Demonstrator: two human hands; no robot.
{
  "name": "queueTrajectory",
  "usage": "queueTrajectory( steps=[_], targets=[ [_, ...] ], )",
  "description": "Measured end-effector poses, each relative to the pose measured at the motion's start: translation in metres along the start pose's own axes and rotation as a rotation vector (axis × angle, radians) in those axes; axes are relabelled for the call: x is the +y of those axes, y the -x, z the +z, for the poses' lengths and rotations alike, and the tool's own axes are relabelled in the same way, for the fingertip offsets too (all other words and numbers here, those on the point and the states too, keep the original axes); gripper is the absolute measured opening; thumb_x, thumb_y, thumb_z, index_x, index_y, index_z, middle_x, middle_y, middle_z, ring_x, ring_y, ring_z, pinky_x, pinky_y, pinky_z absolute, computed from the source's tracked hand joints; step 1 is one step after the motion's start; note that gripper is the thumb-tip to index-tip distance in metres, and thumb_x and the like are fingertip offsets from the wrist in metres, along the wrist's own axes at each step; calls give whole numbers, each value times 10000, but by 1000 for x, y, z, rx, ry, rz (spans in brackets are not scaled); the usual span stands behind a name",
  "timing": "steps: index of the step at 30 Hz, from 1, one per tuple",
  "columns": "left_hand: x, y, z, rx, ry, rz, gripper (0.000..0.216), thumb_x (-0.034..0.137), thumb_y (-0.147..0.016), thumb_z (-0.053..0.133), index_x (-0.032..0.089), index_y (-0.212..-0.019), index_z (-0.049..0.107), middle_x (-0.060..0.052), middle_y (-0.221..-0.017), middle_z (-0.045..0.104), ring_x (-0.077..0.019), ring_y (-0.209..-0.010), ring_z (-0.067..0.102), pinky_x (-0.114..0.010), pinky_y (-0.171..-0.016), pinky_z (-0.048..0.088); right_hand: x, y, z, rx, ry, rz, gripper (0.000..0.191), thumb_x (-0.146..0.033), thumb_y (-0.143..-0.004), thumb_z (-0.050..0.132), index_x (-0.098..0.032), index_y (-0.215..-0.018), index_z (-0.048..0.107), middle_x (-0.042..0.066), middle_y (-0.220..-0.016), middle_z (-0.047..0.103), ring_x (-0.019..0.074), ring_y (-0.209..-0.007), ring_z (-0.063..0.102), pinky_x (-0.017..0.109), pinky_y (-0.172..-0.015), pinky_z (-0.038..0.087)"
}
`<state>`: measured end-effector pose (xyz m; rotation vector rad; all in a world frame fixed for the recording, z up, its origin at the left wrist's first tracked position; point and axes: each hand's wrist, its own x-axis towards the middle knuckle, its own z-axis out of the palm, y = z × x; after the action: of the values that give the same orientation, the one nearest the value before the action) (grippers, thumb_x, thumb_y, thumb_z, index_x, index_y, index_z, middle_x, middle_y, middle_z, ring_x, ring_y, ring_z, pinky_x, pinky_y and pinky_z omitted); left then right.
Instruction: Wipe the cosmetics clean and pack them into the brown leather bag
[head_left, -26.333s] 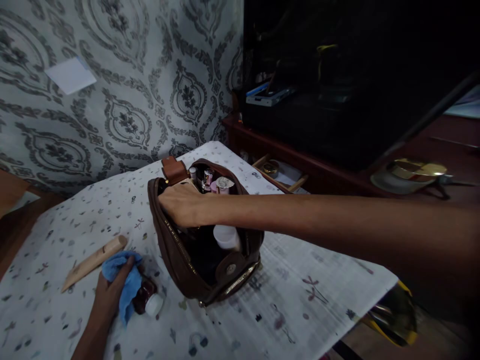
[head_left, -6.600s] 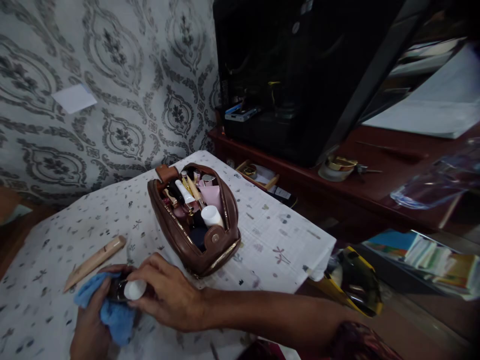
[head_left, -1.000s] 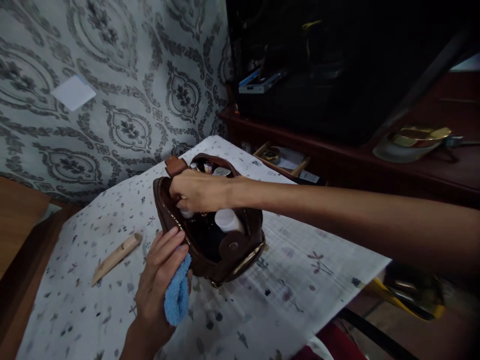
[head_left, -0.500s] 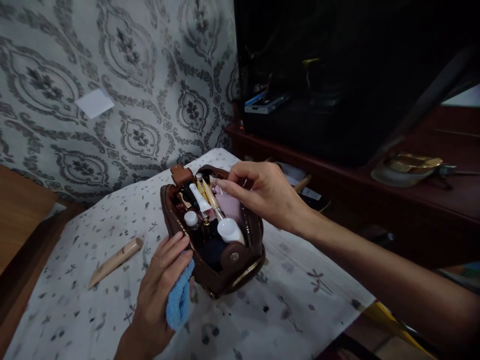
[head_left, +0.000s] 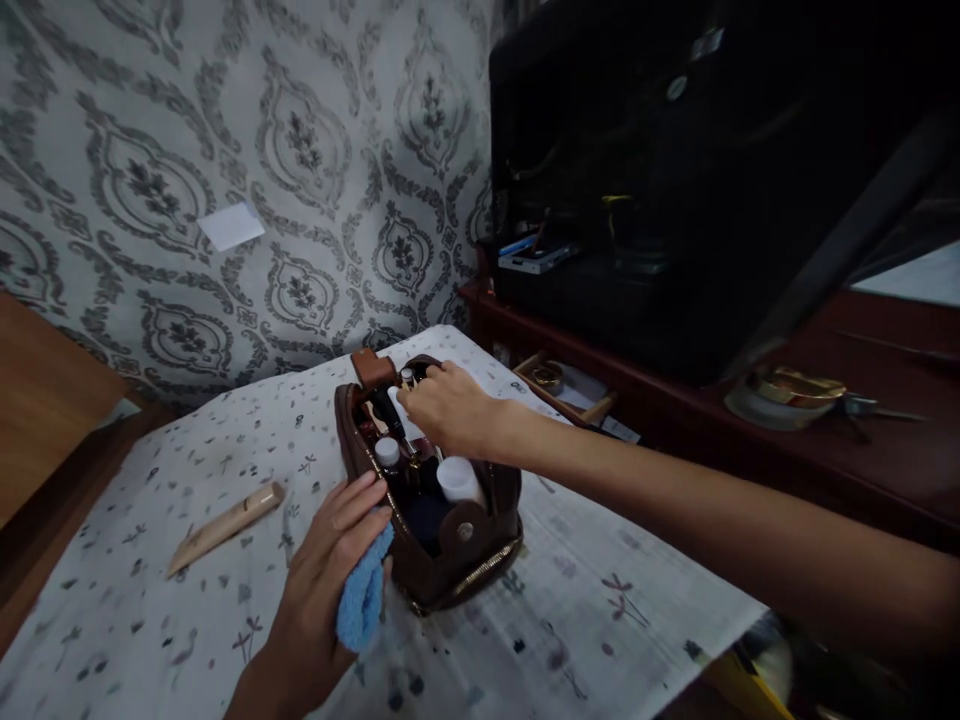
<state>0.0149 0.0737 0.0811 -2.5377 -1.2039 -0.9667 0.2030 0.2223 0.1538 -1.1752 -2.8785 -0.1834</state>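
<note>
A brown cosmetic bag (head_left: 472,575) stands unzipped on the table, with bottles and tubes packed upright inside. Against its near left side rests my left hand (head_left: 330,560), closed around a folded blue cloth (head_left: 361,600), fingertips on the bag's rim. My right hand (head_left: 444,405) reaches into the far part of the bag; its fingers are bent down among the contents, and whatever they touch is hidden. In front of that hand are a white round-capped container (head_left: 459,482) and a small bottle with a white cap (head_left: 388,453). A beige tube (head_left: 227,527) lies on the cloth left of the bag.
A patterned white tablecloth (head_left: 585,600) covers the table. Behind it rises a wallpapered wall (head_left: 307,140). On the right, a large black screen (head_left: 637,120) stands on a dark red cabinet (head_left: 885,400), beside an open drawer (head_left: 574,388) and a gold-lidded container (head_left: 787,398).
My right hand has moved left and deeper into the far part of the bag, now covering several items. My left hand still holds the cloth at the bag. The view has shifted slightly.
</note>
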Motion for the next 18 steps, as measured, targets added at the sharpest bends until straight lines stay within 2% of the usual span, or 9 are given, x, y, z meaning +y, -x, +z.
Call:
queueTrajectory(
  steps=[3, 6, 10, 12, 14, 16, 18],
  targets=[
    [-2, 3, 0, -16, 11, 5, 499, 75, -926, 540, 172, -1413, 492, -195, -1435, 569, -326, -1412, 462, -551, -1120, 459, -6, -9, -7, -86, -21, 8, 364, -133, -877, 616, -77, -1236, 639, 218, -1139, 711, 325, -1166, 638, 374, -906, 484],
    [-3, 6, 2, -1, 28, -14, 507, 75, -925, 542, 178, -1419, 491, -189, -1439, 567, -317, -1418, 457, -534, -1140, 445, -11, -16, -17, -157, -179, 23, 410, -100, -874, 577, -96, -1283, 608, 207, -1172, 707, 316, -1149, 658, 364, -873, 505],
    [-2, 7, 5, 25, 52, -48, 503, 82, -938, 525, 201, -1424, 485, -170, -1457, 555, -311, -1424, 449, -536, -1154, 425, -13, -27, -23, -159, -391, 27, 391, -137, -921, 512, -147, -1302, 598, 147, -1220, 706, 240, -1107, 681, 246, -791, 512],
    [-2, 7, 5, 14, 64, -44, 505, 88, -944, 510, 203, -1434, 471, -167, -1463, 548, -313, -1431, 438, -544, -1160, 414, -10, -31, -23, -128, -401, 43, 378, -124, -925, 491, -156, -1281, 612, 116, -1217, 714, 202, -1073, 693, 194, -746, 500],
    [-2, 7, 4, -10, 73, -33, 513, 89, -946, 501, 197, -1445, 459, -168, -1470, 541, -314, -1438, 427, -541, -1156, 419, -7, -33, -22, -143, -383, 70, 367, -89, -903, 489, -147, -1229, 648, 105, -1127, 747, 195, -1000, 718, 187, -703, 496],
    [-3, 7, 3, -17, 72, -31, 515, 89, -947, 500, 195, -1449, 456, -166, -1473, 536, -312, -1441, 422, -540, -1155, 419, -5, -33, -20, -195, -344, 96, 336, -69, -864, 531, -112, -1156, 692, 122, -1009, 769, 215, -918, 739, 205, -663, 499],
    [-3, 8, 3, -13, 71, -44, 511, 90, -948, 500, 197, -1445, 461, -160, -1476, 533, -312, -1443, 418, -547, -1162, 407, -5, -33, -17, -238, -291, 111, 343, -47, -787, 628, -65, -1120, 710, 174, -1010, 762, 258, -927, 742, 234, -679, 514]
  ],
)
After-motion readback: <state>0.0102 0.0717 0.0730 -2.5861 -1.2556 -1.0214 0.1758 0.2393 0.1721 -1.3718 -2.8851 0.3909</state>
